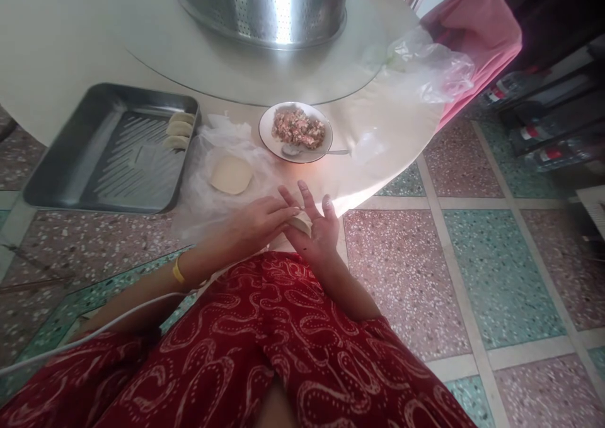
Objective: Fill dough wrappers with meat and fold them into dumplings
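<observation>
A pale folded dumpling (301,223) sits between my two hands, just off the table's near edge. My left hand (259,222) lies over its left end, fingers together and closed on it; part of the dumpling is hidden beneath them. Against the palm and thumb side of my right hand (321,227) rests the other end, held there while the other fingers stretch apart. A round dough wrapper (231,174) lies on a clear plastic bag (191,179) beyond my left hand. Farther off, a white bowl (265,135) contains minced filling (297,127) and a metal spoon (338,152).
At left, a dark metal tray (106,182) has several finished dumplings (179,128) along its right side. A perforated steel colander (265,9) stands on the glass turntable (212,78). Another plastic bag (425,69) lies by a pink-covered chair (482,21). A white cable (118,319) crosses my left forearm.
</observation>
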Demonstrator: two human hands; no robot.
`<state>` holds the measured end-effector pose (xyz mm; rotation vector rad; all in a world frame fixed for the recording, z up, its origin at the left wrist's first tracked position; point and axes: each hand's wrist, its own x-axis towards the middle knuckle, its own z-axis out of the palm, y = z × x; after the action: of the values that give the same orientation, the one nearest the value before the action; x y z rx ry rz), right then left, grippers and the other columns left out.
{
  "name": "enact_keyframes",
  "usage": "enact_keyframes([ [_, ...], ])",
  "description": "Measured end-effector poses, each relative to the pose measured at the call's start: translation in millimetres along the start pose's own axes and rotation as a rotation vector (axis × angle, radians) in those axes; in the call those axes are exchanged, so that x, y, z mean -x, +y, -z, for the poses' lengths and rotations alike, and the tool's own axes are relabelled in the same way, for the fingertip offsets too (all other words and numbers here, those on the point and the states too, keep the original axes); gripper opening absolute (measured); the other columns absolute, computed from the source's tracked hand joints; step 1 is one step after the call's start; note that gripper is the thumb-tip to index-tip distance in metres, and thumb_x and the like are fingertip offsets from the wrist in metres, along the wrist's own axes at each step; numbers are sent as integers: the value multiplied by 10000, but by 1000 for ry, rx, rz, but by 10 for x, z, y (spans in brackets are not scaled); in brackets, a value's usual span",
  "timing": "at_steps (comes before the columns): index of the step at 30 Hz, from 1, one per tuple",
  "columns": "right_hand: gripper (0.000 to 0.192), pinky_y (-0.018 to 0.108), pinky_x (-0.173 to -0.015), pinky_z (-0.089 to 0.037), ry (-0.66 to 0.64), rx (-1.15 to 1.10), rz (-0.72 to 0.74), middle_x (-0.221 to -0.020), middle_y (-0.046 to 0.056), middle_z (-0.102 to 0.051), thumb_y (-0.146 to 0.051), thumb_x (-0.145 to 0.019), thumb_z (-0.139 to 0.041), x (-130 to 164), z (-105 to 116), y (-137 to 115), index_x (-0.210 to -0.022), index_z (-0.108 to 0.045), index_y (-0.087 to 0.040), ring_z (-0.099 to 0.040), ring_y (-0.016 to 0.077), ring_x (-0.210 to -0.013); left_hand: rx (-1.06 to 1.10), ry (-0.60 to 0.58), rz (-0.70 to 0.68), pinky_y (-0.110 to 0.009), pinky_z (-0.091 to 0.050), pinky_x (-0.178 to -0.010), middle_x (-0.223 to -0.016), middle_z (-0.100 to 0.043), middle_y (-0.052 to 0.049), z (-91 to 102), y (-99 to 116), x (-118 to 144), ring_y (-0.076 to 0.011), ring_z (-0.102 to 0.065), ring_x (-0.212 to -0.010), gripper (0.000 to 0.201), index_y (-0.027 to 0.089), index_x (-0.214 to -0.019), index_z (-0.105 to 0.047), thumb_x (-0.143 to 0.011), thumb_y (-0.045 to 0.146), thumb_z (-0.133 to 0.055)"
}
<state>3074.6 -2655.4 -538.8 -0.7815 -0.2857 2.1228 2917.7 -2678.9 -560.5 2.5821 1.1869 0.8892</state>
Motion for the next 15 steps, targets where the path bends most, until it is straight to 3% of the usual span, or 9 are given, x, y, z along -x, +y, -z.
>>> enact_keyframes([
  [4, 537, 428, -940, -532, -29, -15, -21, -1263, 69, -676, -533, -956, -212, -17, 24, 10, -1330, -493, -268, -670, 169, -1035, -76, 18, -27, -365, -516, -819, -1064, -682, -126, 60, 70, -101, -228, -630, -958, 236, 141, -1146, -590, -954, 259, -518],
  [9, 529, 431, -960, -525, -73, -24, -34, -1228, 51, -702, -541, -948, -225, -33, 68, 34, -1323, -499, -286, -687, 172, -1004, -97, 29, -50, -361, -507, -777, -962, -698, -93, -15, 103, -176, -213, -633, -873, 202, 152, -1073, -628, -958, 269, -509],
  [15, 522, 398, -910, -552, -46, 31, -25, -1293, 30, -670, -562, -934, -267, -47, 86, 56, -1321, -516, -317, -686, 167, -1024, 15, -46, -24, -372, -543, -852, -1241, -641, -135, -4, 81, -170, -242, -640, -1048, 322, 159, -1269, -523, -951, 208, -500],
])
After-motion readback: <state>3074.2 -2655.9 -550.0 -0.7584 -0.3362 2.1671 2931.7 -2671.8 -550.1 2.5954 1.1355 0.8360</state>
